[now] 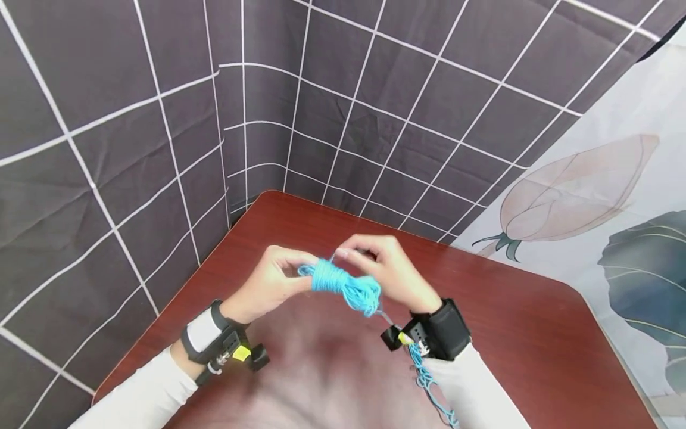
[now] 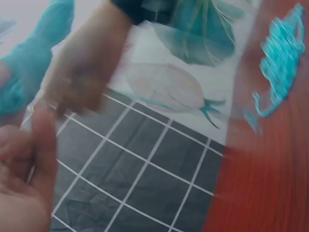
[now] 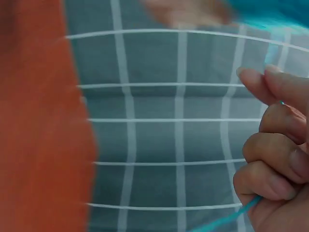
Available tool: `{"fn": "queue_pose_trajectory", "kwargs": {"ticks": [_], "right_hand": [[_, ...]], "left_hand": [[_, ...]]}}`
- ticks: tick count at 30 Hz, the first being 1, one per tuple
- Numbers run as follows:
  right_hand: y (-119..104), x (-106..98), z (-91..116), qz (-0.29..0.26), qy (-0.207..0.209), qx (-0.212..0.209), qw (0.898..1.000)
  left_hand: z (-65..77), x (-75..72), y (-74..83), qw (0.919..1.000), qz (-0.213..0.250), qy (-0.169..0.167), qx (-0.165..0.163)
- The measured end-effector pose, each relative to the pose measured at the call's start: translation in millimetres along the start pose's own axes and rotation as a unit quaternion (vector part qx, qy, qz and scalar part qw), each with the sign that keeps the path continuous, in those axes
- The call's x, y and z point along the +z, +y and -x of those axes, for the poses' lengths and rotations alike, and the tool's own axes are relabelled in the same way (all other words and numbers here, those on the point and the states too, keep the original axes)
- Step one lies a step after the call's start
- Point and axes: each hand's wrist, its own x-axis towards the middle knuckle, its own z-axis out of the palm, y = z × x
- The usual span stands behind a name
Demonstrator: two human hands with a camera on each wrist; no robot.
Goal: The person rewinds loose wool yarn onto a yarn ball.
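Note:
A bundle of light blue cord (image 1: 331,277) is held up over the table, its middle wrapped crosswise and loops sticking out at both ends. My left hand (image 1: 270,277) grips the bundle's left end between thumb and fingers. Just above the wraps, my right hand (image 1: 387,269) pinches a strand that runs up from the bundle. In the right wrist view the last fingers of the right hand (image 3: 277,150) curl over the same cord, and its strand (image 3: 224,221) leaves below them. The left wrist view is blurred around the bundle (image 2: 34,58).
A loose, tangled length of blue cord (image 1: 426,378) lies by the right forearm on the reddish-brown table (image 1: 514,310). Dark grid-patterned cloth (image 1: 343,119) stands behind and to the left. A white cloth with printed leaves (image 1: 568,196) hangs at the right.

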Motion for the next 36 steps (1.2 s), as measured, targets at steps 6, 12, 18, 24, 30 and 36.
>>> {"fn": "queue_pose_trajectory", "kwargs": {"ticks": [6, 12, 18, 24, 30, 36], "right_hand": [[2, 35, 15, 0.021, -0.055, -0.059, 0.997], [-20, 20, 5, 0.058, -0.056, -0.074, 0.994], [-26, -6, -12, 0.043, 0.0, -0.04, 0.998], [-1, 11, -3, -0.048, -0.014, -0.023, 0.998], [-3, 38, 12, -0.017, -0.037, -0.031, 0.999], [-19, 17, -4, 0.053, -0.015, -0.072, 0.996]], "left_hand": [[-4.4, -2.6, 1.1, 0.9935, 0.001, 0.114, -0.005], [-5.0, -2.5, 14.4, 0.9745, -0.155, 0.162, 0.011], [-4.9, -0.4, 17.3, 0.9948, -0.102, 0.007, -0.003], [-5.0, 2.2, 2.5, 0.9951, 0.094, -0.023, -0.018], [-8.6, 0.9, -2.3, 0.992, -0.039, 0.12, 0.012], [-5.6, -5.3, -0.8, 0.984, -0.146, 0.102, 0.008]]}}
